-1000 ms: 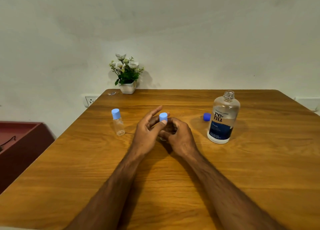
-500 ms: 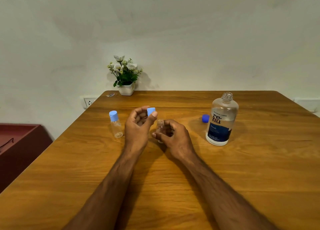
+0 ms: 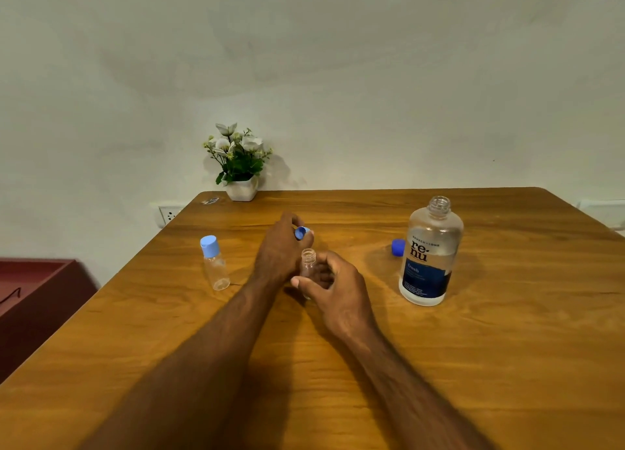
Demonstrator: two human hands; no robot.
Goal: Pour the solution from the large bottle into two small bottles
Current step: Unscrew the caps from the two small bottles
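My right hand grips a small clear bottle at the table's middle; its threaded neck is uncapped and its lower part is hidden by my fingers. My left hand holds that bottle's light blue cap just beyond and above the neck. A second small clear bottle with a light blue cap stands upright to the left. The large bottle, clear with a dark blue label, stands uncapped to the right. Its dark blue cap lies on the table just left of it.
The wooden table runs to a white wall. A small white pot of flowers stands at its far left edge. A wall socket and a dark red cabinet are off the left side.
My left hand took the light blue cap off the small bottle and carried it away, beyond the neck. The right hand stayed on the bottle.
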